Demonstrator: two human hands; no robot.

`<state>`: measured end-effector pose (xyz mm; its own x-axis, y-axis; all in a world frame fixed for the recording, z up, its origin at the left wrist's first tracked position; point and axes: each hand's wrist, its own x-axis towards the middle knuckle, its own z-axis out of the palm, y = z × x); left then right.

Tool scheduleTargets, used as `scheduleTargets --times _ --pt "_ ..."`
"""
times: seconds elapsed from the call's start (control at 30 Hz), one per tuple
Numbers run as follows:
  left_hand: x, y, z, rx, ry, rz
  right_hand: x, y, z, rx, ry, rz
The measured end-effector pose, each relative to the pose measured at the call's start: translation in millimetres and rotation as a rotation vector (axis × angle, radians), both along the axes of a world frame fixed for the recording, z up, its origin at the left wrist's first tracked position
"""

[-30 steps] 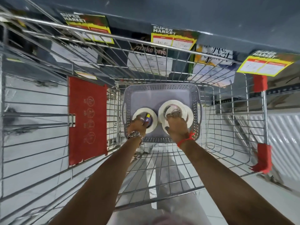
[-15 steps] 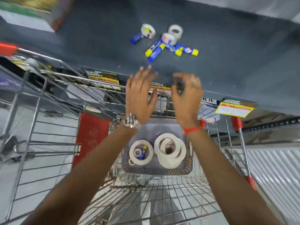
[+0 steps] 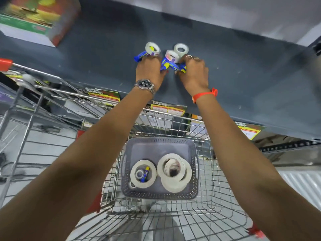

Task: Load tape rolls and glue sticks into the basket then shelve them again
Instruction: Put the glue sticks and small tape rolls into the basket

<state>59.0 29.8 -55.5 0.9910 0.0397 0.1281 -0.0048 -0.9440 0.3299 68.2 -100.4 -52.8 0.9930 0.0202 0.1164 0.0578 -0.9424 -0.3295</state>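
On the dark grey shelf lie three small clear tape rolls and several blue and yellow glue sticks. My left hand rests over the left glue sticks with fingers curled around them. My right hand closes on the glue sticks at the right, beside a tape roll. Below, a grey perforated basket sits in the cart and holds large white tape rolls, with a glue stick inside the left roll.
The wire shopping cart stands against the shelf front, with red corner guards. A colourful box sits at the shelf's far left. Yellow price tags line the shelf edge. A white wall panel rises behind the shelf.
Both hands left the tape rolls in the basket, rose over the cart edge and reached onto the shelf, where they now close on the glue sticks. The view tilted up.
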Motion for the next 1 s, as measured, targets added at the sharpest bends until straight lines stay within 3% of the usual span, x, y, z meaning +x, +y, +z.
scheduleTargets --times 0.17,0.43,0.6,0.8,0.93,1.0 --pt "-3 -2 8 0.075 0.030 -0.018 -8 1 6 0.047 0.035 0.072" --pt "-11 -11 19 0.313 0.098 -0.085 -22 9 18 0.083 0.108 -0.056" --pt "-17 -5 22 0.310 0.095 -0.067 -39 10 19 0.055 0.083 -0.105" --pt "-57 9 20 0.076 0.030 0.043 -82 6 16 0.258 0.038 -0.175" --pt "-119 24 -9 -0.313 -0.310 0.047 -141 13 4 0.492 -0.003 -0.182" --pt "-157 28 -35 -0.491 -0.325 0.128 -178 19 -17 0.550 0.070 -0.176"
